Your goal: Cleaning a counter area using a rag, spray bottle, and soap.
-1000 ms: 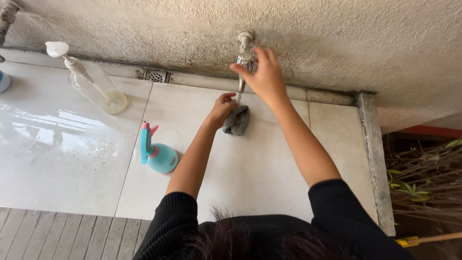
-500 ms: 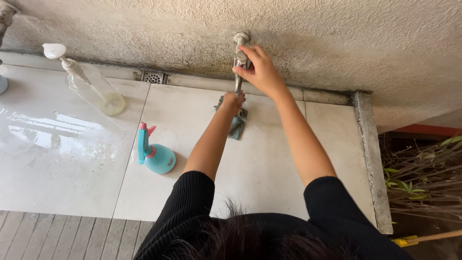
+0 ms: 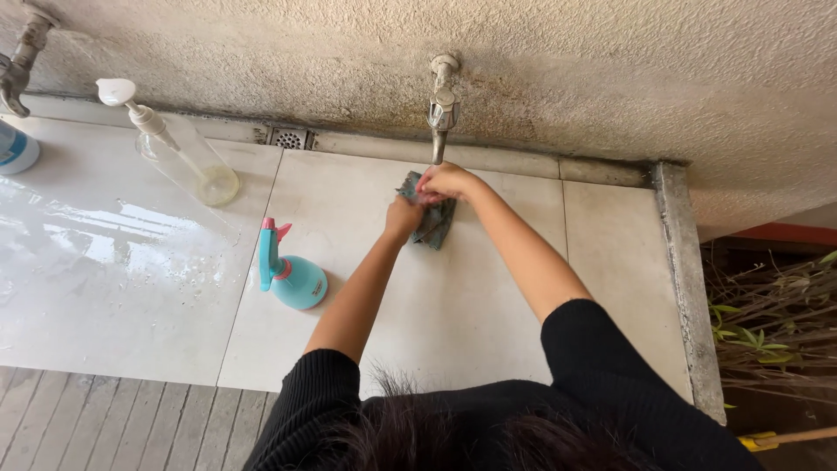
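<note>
A small grey-teal cloth (image 3: pixel 433 220) hangs under the metal wall tap (image 3: pixel 442 109), held by both hands. My left hand (image 3: pixel 404 216) grips its lower left part. My right hand (image 3: pixel 446 181) pinches its top edge just below the spout. No water stream is visible from the tap. My arms in black sleeves reach forward over the pale tiled floor (image 3: pixel 488 296).
A teal spray bottle with a pink trigger (image 3: pixel 289 275) stands left of my left arm. A clear pump bottle (image 3: pixel 179 148) leans near the wall, by a floor drain (image 3: pixel 289 138). Another tap (image 3: pixel 22 61) is far left. Wet tiles left, raised kerb (image 3: pixel 689 279) and plants right.
My right hand has left the tap handle and come down onto the cloth. Both hands now hold the cloth together under the spout.
</note>
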